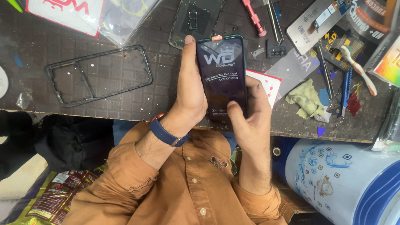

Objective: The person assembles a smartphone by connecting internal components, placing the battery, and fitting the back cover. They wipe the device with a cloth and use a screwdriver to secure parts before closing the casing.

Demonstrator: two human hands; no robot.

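A dark smartphone (221,75) with a printed protective film on its screen is held upright over the front edge of a dark workbench (32,48). My left hand (190,92) wraps its left side, fingers up along the edge. My right hand (250,119) cups its lower right corner, thumb pressing the bottom of the screen. A blue watch strap (167,134) sits on my left wrist.
An empty black phone frame (98,76) lies at left, a phone back cover (198,14) behind the phone. Pink screwdriver (251,11), tweezers (272,15), toothbrush (357,67), yellow cloth (305,98), blue knife (347,91) and packets crowd the right. A blue-and-white container (349,182) stands below.
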